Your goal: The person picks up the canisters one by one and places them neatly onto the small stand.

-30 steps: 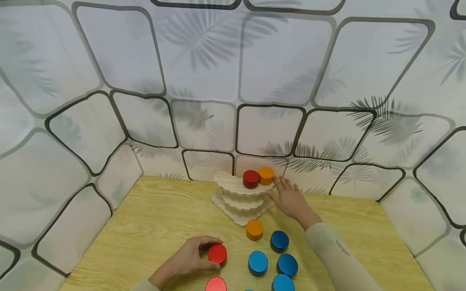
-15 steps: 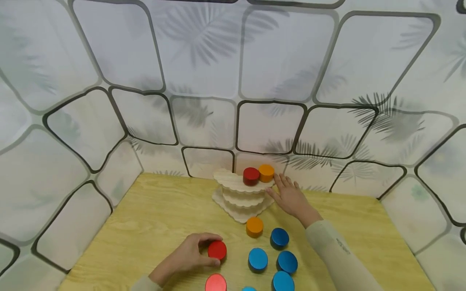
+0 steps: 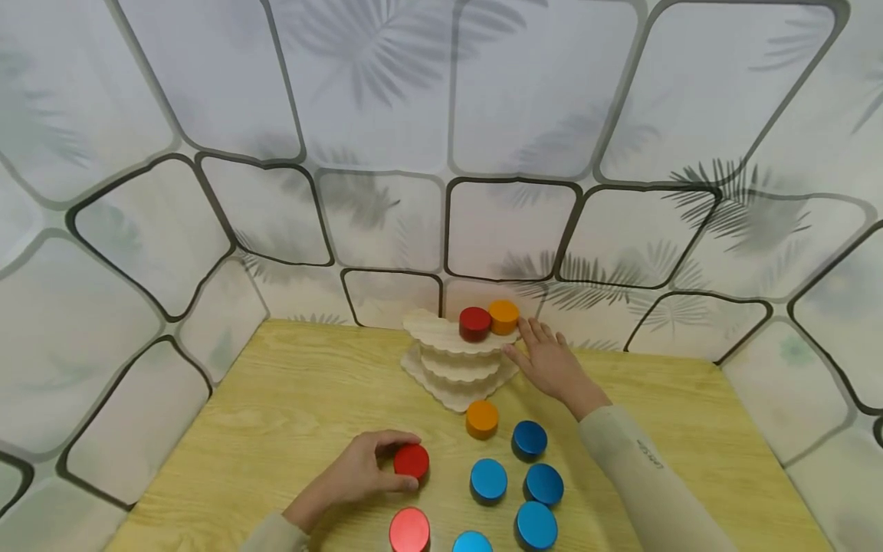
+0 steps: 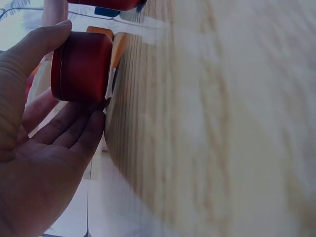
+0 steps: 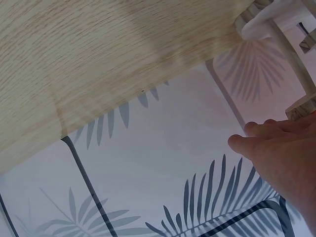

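My left hand (image 3: 362,469) curls thumb and fingers round a red round tin (image 3: 411,462) standing on the table. In the left wrist view this tin (image 4: 83,66) shows a lid seam, with the thumb on one side and the fingers on the other. My right hand (image 3: 555,368) lies with straight fingers at the right end of a pale wooden tiered stand (image 3: 433,335) with scalloped edges. On the stand's top tier sit a dark red tin (image 3: 474,325) and an orange tin (image 3: 504,317), side by side. The right fingertips are right beside the orange tin.
On the table (image 3: 297,383), an orange tin (image 3: 482,419) stands before the stand. Several blue tins (image 3: 488,481) are spread to the front right, and a lighter red tin (image 3: 410,530) stands near my left hand. A patterned curtain (image 3: 386,230) encloses the back and sides.
The head view has tilted slightly downward, so the table things appear higher and more of the nearest blue tin shows. Both hands keep their places on the tin and at the stand.
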`<state>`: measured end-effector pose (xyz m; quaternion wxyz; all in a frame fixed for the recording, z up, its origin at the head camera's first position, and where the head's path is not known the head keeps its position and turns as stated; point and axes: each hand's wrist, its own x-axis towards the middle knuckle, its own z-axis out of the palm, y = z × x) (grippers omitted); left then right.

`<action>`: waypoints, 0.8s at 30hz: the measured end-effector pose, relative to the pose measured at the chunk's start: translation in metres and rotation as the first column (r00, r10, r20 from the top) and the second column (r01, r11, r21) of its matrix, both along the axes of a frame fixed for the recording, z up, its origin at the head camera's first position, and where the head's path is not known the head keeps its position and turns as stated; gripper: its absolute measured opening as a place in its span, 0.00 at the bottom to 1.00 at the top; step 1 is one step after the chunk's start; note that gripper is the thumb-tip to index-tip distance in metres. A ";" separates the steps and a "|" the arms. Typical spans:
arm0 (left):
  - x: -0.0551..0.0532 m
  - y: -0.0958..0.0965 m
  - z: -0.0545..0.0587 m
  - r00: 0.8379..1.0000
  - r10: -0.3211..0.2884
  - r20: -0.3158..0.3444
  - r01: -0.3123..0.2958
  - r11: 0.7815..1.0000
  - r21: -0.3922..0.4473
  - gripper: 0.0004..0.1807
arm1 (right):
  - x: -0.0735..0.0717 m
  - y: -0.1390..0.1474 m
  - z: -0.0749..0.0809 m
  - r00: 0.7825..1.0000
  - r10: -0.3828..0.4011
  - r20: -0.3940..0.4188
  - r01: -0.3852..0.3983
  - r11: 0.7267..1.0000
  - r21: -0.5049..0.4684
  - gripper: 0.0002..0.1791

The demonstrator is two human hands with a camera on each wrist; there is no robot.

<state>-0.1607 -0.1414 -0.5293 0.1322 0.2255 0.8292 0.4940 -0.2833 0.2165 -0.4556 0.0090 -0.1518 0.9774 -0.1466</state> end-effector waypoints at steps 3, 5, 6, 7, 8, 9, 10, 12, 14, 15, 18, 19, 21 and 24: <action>-0.001 0.002 0.002 1.000 0.019 0.006 -0.019 1.000 -0.003 0.32 | 0.000 0.000 0.001 1.000 0.001 -0.001 -0.001 1.000 -0.002 0.47; -0.003 0.004 0.005 0.999 0.034 0.009 -0.034 0.999 0.005 0.32 | 0.000 0.000 0.002 1.000 0.001 0.000 -0.001 1.000 -0.003 0.46; -0.005 0.005 0.006 0.999 0.038 0.014 -0.039 0.999 0.017 0.32 | 0.001 0.000 0.003 1.000 0.002 0.001 -0.002 1.000 -0.003 0.46; -0.007 0.006 0.008 0.999 0.042 0.018 -0.042 0.999 0.032 0.32 | 0.001 -0.001 0.003 1.000 0.002 0.001 -0.002 1.000 -0.001 0.46; -0.009 0.007 0.010 0.999 0.047 0.019 -0.048 0.998 0.046 0.33 | 0.001 -0.001 0.003 1.000 0.002 0.003 -0.002 1.000 -0.001 0.46; -0.012 0.009 0.012 0.998 0.054 0.017 -0.055 0.997 0.060 0.33 | 0.000 0.000 0.003 1.000 0.002 0.003 -0.002 1.000 0.000 0.46; -0.014 0.010 0.015 0.998 0.061 0.018 -0.062 0.995 0.073 0.33 | 0.000 0.000 0.003 1.000 0.002 0.003 -0.002 1.000 0.001 0.46; -0.020 0.012 0.021 0.997 0.080 0.013 -0.081 0.992 0.093 0.34 | 0.000 0.000 0.003 1.000 0.001 0.005 -0.001 1.000 0.000 0.47; -0.026 0.015 0.029 0.994 0.108 -0.007 -0.106 0.989 0.103 0.34 | 0.000 0.000 0.002 1.000 0.001 0.004 -0.001 1.000 -0.003 0.46; -0.029 0.016 0.032 0.992 0.124 -0.015 -0.121 0.986 0.110 0.35 | 0.000 0.000 0.002 1.000 0.001 0.003 -0.001 1.000 -0.004 0.47; -0.039 0.018 0.043 0.985 0.168 -0.036 -0.161 0.977 0.138 0.35 | 0.000 0.000 0.001 1.000 0.000 0.003 0.000 1.000 -0.005 0.47; -0.042 0.018 0.046 0.982 0.185 -0.039 -0.177 0.972 0.152 0.35 | 0.000 0.000 0.001 1.000 0.000 0.003 0.000 1.000 -0.006 0.47; -0.048 0.020 0.052 0.976 0.216 -0.039 -0.206 0.963 0.176 0.35 | 0.000 0.000 0.001 1.000 0.000 0.005 0.001 1.000 -0.006 0.47; -0.057 0.022 0.059 0.968 0.250 -0.036 -0.237 0.949 0.206 0.34 | 0.002 -0.001 0.002 1.000 -0.001 0.007 0.001 1.000 -0.006 0.46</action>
